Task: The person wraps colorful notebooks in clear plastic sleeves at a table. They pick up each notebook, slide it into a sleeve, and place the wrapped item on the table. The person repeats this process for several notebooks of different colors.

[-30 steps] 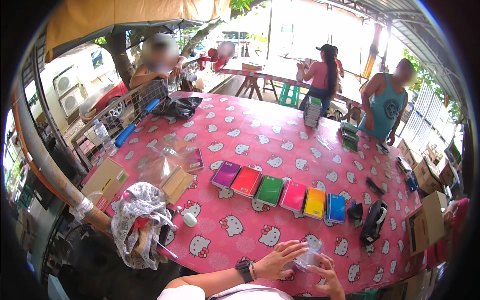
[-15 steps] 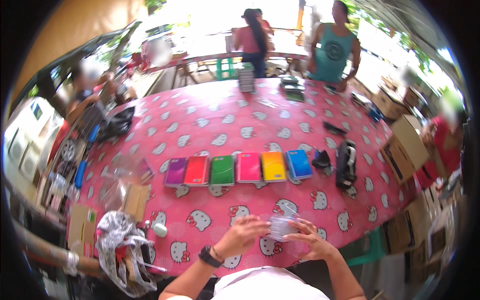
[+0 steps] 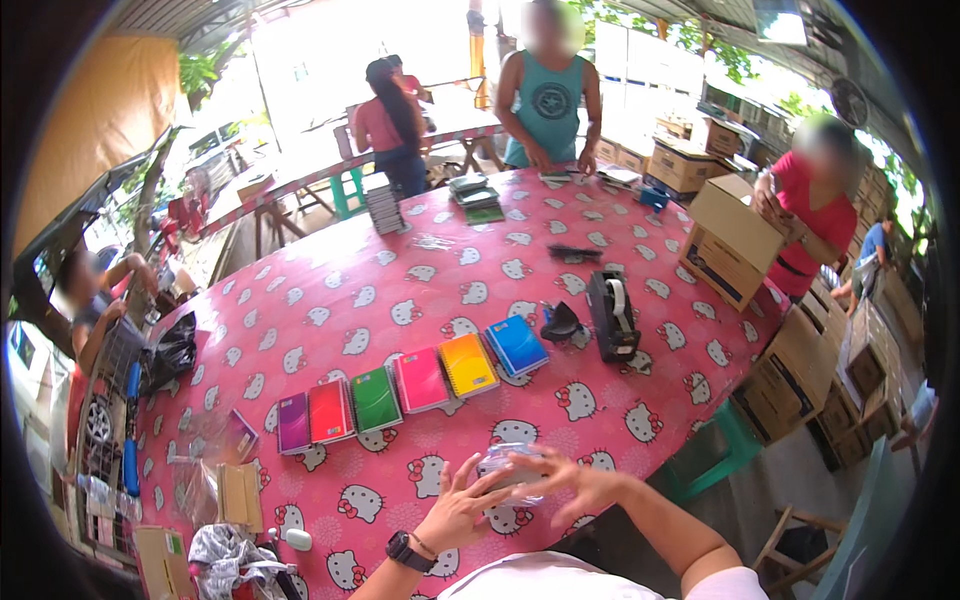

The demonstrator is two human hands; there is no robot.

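A clear, shiny plastic packet (image 3: 508,462) lies on the table right in front of me; what is inside it I cannot make out. My left hand (image 3: 462,508), with a dark watch on the wrist, rests its spread fingers against the packet's near left side. From the right, my right hand (image 3: 572,482) reaches over the packet with fingers stretched apart, slightly blurred. Beyond them runs a slanting row of spiral notebooks: purple (image 3: 293,423), red (image 3: 330,411), green (image 3: 375,399), pink (image 3: 422,379), yellow (image 3: 468,364) and blue (image 3: 517,345).
A black tape dispenser (image 3: 612,318) stands right of the notebooks on the pink patterned tablecloth (image 3: 330,345). A plastic bag (image 3: 225,560) and a white case (image 3: 298,540) sit at lower left. Across the table are a person in teal (image 3: 548,100), notebook stacks (image 3: 383,205) and an open carton (image 3: 730,245).
My view has swung to the right. My left hand has come onto the packet, and my right hand has shifted over its right side. The person at right now has both hands by the carton.
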